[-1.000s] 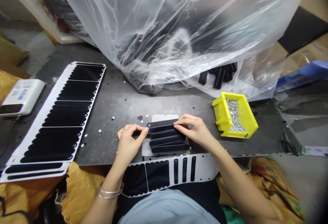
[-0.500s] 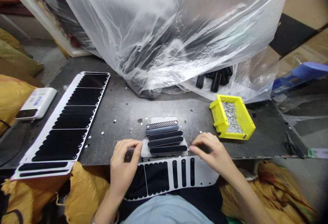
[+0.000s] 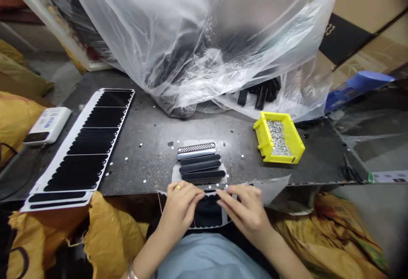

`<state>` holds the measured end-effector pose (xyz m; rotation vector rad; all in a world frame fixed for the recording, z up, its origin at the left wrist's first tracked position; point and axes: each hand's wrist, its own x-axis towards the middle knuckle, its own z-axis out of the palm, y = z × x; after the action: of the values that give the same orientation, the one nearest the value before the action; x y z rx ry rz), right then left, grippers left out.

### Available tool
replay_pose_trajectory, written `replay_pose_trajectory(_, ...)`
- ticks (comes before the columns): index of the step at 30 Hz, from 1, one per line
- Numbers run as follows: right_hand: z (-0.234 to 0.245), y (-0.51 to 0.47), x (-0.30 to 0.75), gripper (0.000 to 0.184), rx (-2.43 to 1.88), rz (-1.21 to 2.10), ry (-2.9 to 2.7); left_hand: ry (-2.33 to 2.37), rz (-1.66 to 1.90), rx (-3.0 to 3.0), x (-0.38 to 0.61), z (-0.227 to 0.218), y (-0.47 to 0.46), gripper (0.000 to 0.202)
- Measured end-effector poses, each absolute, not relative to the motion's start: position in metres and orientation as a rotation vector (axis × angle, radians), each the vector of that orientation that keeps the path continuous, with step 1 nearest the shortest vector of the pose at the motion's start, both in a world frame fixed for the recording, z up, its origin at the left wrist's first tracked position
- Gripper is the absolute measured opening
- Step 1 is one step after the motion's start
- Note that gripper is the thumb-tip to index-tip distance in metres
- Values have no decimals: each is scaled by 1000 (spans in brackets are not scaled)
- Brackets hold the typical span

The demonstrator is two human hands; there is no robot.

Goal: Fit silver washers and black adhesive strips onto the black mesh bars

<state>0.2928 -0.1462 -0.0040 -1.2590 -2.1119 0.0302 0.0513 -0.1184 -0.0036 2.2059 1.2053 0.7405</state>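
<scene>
My left hand (image 3: pixel 181 202) hovers over the sheet of black strips (image 3: pixel 207 213) on my lap, thumb and fingertips pinched together. What it may hold is too small to make out. Facing it, my right hand (image 3: pixel 247 209) reaches over the sheet's right part with fingers stretched and tips slightly apart; nothing shows between them. The sheet is white-backed and partly hidden by both hands. Just beyond them on the table lie several dark flat bars (image 3: pixel 200 169) in a row, side by side. The farthest bar (image 3: pixel 196 147) has a patterned mesh face.
A yellow bin (image 3: pixel 298 143) of small shiny metal pieces stands at right. Another sheet of black strips (image 3: pixel 92 140) lies at left, near a white device (image 3: pixel 47 126). Clear plastic (image 3: pixel 197 24) drapes the back, with black parts (image 3: pixel 261 94) beneath. Scissors (image 3: pixel 350 170) lie far right.
Both hands have moved inward from either side of the bars and down over the lap sheet. The sheet's right end has lifted over the table edge. The view has shifted slightly.
</scene>
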Motion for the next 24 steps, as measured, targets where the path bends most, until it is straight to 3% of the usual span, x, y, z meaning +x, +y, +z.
replay_pose_trajectory(7, -11, -154, 286, 21, -988, 332, -2217, 1292, 852, 2108, 60, -20, -126, 19)
replay_pose_trajectory(12, -7, -149, 290, 37, -1072, 423, -2162, 1220, 926, 2083, 63, -22, -123, 16)
replay_pose_trajectory(16, -6, -140, 281, 24, -997, 548, -2135, 1256, 973, 2037, 61, -19, -120, 16)
replay_pose_trajectory(21, -6, -131, 278, 40, -1054, 597, -2070, 1166, 986, 2024, 61, -18, -122, 16)
replay_pose_trajectory(24, -2, -135, 282, 28, -962, 604, -2081, 1179, 983, 2010, 60, -19, -122, 17)
